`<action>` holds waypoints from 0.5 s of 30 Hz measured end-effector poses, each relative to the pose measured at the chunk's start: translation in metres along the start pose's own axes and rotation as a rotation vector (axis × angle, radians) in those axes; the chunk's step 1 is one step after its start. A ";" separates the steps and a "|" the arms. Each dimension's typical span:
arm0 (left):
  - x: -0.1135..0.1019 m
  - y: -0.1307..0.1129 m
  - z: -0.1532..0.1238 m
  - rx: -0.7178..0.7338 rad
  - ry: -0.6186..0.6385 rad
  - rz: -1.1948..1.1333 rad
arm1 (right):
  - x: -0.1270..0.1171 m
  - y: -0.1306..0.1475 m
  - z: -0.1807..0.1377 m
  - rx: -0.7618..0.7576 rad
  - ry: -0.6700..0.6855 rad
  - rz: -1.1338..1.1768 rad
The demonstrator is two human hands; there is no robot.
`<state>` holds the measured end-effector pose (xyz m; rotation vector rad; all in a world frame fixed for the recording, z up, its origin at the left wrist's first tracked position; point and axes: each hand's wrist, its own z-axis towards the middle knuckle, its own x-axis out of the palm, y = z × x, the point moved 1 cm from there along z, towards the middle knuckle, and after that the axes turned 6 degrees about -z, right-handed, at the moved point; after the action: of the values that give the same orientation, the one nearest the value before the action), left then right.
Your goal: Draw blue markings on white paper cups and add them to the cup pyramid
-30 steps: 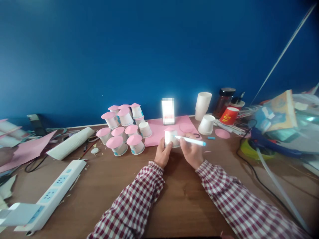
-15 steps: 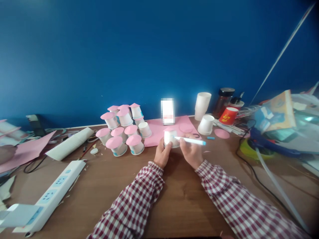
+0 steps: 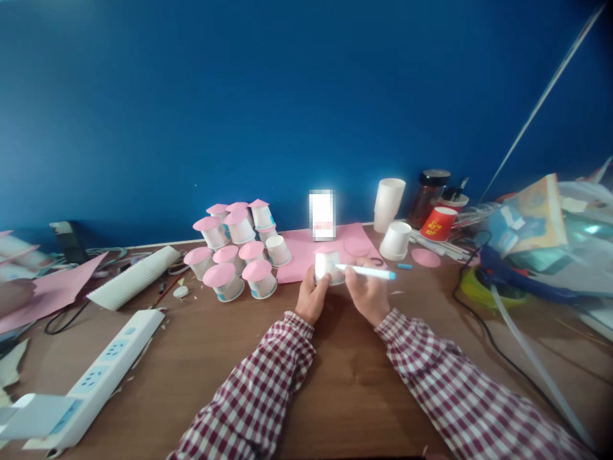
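My left hand (image 3: 313, 299) is closed around a white paper cup (image 3: 327, 268) topped with a pink paper cone. Between the fingers of my right hand (image 3: 368, 294) is a white marker pen (image 3: 368, 271) with a light blue end, its tip against or very near the cup's side. Behind them lies a pink paper sheet (image 3: 297, 255). To the left stand several upturned paper cups with pink cone roofs (image 3: 258, 281), along with an upturned cup without one (image 3: 278, 249). A blue pen cap (image 3: 405, 266) rests on the table at the right.
A bright phone-like screen (image 3: 322, 214) stands at the wall. White cups (image 3: 389, 204), a red cup (image 3: 438, 223) and a pink disc (image 3: 426, 257) are at the right. A power strip (image 3: 103, 377) lies left. Another person's hand (image 3: 14, 297) shows at the far left.
Almost nothing differs: both hands hold the cup and marker in nearly the same place. The other person's hand at the far left has shifted slightly.
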<state>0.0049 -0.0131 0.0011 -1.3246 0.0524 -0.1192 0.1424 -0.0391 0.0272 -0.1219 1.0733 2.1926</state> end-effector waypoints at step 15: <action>0.000 0.003 0.000 -0.007 -0.019 -0.049 | -0.001 0.000 0.002 -0.007 -0.010 -0.010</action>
<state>0.0054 -0.0129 -0.0016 -1.3343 0.0048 -0.1480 0.1433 -0.0387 0.0288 -0.1191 1.0572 2.1865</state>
